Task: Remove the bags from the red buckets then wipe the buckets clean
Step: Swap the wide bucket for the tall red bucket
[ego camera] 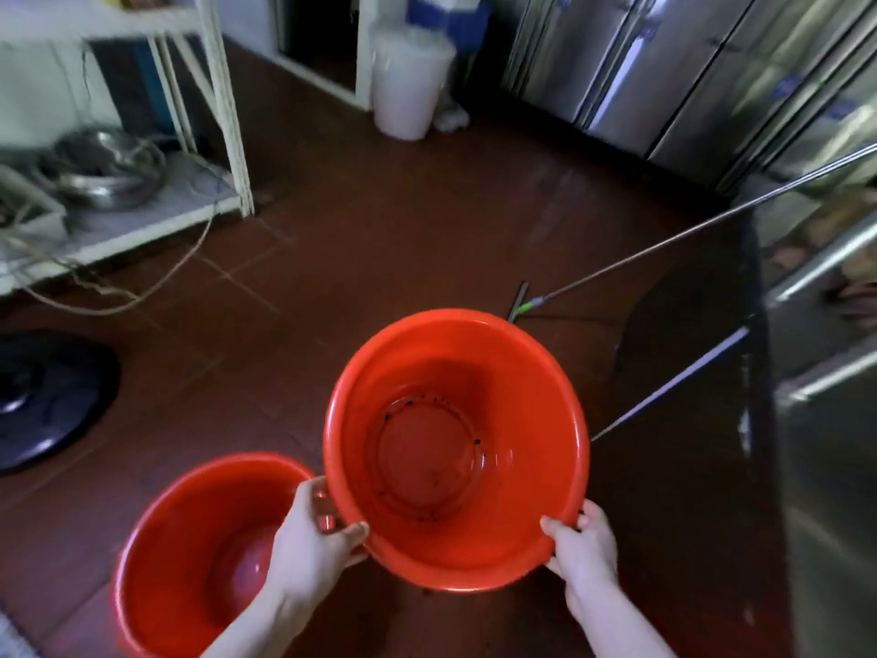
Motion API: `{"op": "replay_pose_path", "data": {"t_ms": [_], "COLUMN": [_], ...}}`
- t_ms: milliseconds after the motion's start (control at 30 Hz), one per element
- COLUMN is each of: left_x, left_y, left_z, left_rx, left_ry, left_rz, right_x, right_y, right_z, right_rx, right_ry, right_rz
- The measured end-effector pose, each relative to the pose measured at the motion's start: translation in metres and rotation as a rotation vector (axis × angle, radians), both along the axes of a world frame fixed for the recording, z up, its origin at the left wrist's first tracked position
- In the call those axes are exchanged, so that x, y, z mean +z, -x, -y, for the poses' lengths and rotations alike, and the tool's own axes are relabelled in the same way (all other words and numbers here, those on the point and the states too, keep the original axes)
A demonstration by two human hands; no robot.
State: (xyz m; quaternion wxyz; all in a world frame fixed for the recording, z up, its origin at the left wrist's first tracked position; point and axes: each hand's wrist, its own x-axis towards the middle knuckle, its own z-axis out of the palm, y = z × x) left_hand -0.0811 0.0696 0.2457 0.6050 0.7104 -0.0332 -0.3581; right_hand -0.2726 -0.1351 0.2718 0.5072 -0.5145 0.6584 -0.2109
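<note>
Clearly lifted off the floor, one red bucket [474, 363] is held between both hands and tipped so its mouth faces the camera. The left hand [313, 539] grips the near-left part of the rim, with the thumb laid over the lip and the other fingers curled against the outer wall. The right hand [586, 548] clamps the near-right part of the rim the same way, thumb hooked inside and fingers wrapped behind. The bucket's body therefore reaches up and away from the two grips, and its bottom is the farthest part from the hands. No bag lines it; the bare red inside shows, with small dark specks scattered around the ring of the base.

A second red bucket [190, 553] stands just to the left and lower, on the brown tiled floor [379, 230], with its mouth upward. It is also unlined. Its right rim passes behind the left hand, and I cannot tell whether the two buckets touch.

Farther off, a white plastic bucket [408, 87] stands by a doorway, and stainless steel cabinets [664, 78] fill the upper right. A long metal handle [664, 239] slants down to the floor beyond the held bucket. Metal bowls [104, 173] sit on a white shelf [166, 206] at left, and a round black lid [47, 401] lies on the floor below.
</note>
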Motion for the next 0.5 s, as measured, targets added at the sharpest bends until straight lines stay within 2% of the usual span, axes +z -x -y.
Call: {"op": "replay_pose_path", "data": {"t_ms": [267,400,500], "left_x": [0.216,0.296,0.328], "left_y": [0.032,0.075,0.117], "left_z": [-0.052,-0.053,-0.044], "left_rx": [-0.08,-0.127,-0.149], "left_ry": [0.212,0.303,0.342], "left_rz": [0.091,0.09,0.091], "right_x": [0.221,0.301,0.34], "right_y": [0.064,0.115,0.164], "right_z": [-0.053,-0.063,-0.06], "right_rx": [0.068,0.075,0.057], "right_ry": [0.202,0.315,0.372], "right_rz": [0.232,0.264,0.285]}}
